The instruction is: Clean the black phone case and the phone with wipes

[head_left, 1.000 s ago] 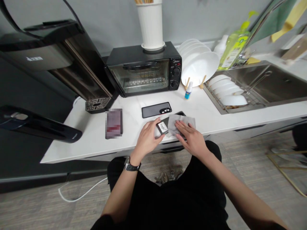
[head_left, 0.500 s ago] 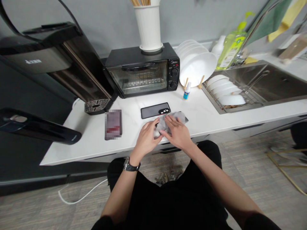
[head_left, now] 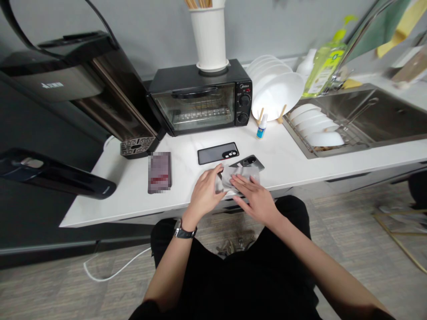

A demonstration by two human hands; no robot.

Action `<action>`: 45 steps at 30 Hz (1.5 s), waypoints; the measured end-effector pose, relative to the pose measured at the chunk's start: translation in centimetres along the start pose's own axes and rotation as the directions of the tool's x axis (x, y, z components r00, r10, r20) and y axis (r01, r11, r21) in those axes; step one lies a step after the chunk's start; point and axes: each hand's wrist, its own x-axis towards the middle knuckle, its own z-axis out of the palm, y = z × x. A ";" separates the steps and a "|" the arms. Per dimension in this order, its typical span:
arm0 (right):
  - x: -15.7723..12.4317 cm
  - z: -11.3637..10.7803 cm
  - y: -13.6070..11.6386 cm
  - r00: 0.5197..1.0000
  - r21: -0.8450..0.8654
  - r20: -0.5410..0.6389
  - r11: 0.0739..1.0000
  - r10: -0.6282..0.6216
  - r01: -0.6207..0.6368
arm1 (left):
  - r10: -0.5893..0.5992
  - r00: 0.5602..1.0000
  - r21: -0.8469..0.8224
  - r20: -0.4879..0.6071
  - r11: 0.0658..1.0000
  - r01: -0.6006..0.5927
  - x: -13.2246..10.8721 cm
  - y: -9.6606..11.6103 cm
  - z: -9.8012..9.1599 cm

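Note:
A grey smartphone (head_left: 252, 162) lies back up near the counter's front edge, its camera end showing and its left part covered. My left hand (head_left: 205, 190) is closed about the phone's left end, thumb on the near side and fingers on the far side. A thin, pale grey cloth (head_left: 250, 171) is spread over the middle of the phone. My right hand (head_left: 256, 195) has the cloth under its fingertips and presses it onto the phone, with the thumb towards me. Just behind lies a dark-rimmed phone case (head_left: 213, 154). A small spray bottle (head_left: 262, 127) stands farther back.
A dark, blurred-out flat item (head_left: 159, 172) lies left of my hands, near a black drinks machine (head_left: 133, 129). Behind are a toaster oven (head_left: 203, 106) and racked white plates (head_left: 278, 95). To the right is a sink (head_left: 383, 111) with bowls and a green soap bottle (head_left: 322, 66).
My right hand and the cloth have slid a little towards me, off the phone's camera end, which now shows. My left hand stays at the phone's left end.

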 end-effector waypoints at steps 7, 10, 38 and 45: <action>0.1 -1.7 4.9 0.980 -0.113 -0.127 0.979 0.155 -0.170 | 0.011 1.000 -0.001 -0.013 1.000 -0.011 0.2 0.0 -0.1; 1.4 -1.6 5.8 0.967 -0.116 -0.155 0.968 0.204 -0.223 | 0.001 1.000 -0.009 -0.005 1.000 -0.001 0.4 0.0 -0.2; 1.0 1.4 -1.6 0.999 0.081 -0.021 0.996 -0.034 0.035 | -0.049 0.999 -0.014 -0.020 0.999 0.049 0.0 -0.4 0.3; -0.1 -0.8 3.1 0.988 -0.057 -0.103 0.991 0.111 -0.118 | -0.013 0.999 -0.030 -0.037 0.999 0.012 0.3 -0.2 0.1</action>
